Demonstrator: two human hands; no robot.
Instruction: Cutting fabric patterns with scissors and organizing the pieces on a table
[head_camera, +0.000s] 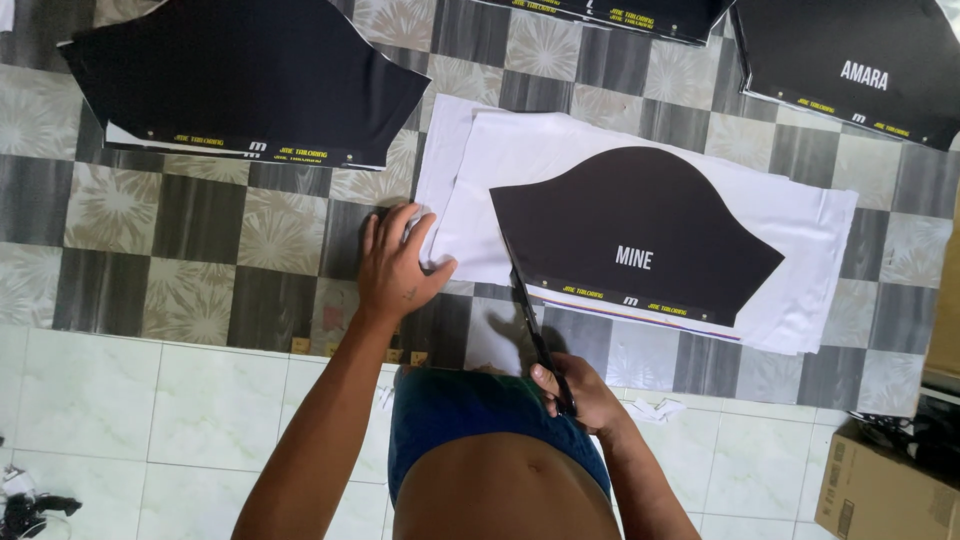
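White folded fabric (800, 240), several layers deep, lies flat on the grey-and-cream patterned floor tiles (200, 240), its long side running across in front of you. On it rests a black curved pattern piece (630, 215), dome-shaped above and straight along the lower edge, apparently set there as a cutting guide.

Item: your left hand (395, 270). It is spread open, palm down, fingers fanned, holding nothing. The fingertips press the near left corner of the white fabric to the floor, most likely to keep the layers from sliding under the blades.

Item: your right hand (580, 392). It is closed through the handles of long black-handled scissors (530, 320). The blades point away from you and meet the fabric at the left tip of the black pattern piece, following its outline. How far the blades gape cannot be told from this angle.

Item: a larger black pattern sheet (250, 75) lies on the tiles to the upper left, well apart from the fabric. Two more black pattern sheets (850, 60) sit along the top right edge.

Item: small white fabric scraps (655, 410) lie on the plain pale tiles near your right wrist. A brown cardboard box (885, 490) stands at the lower right corner.
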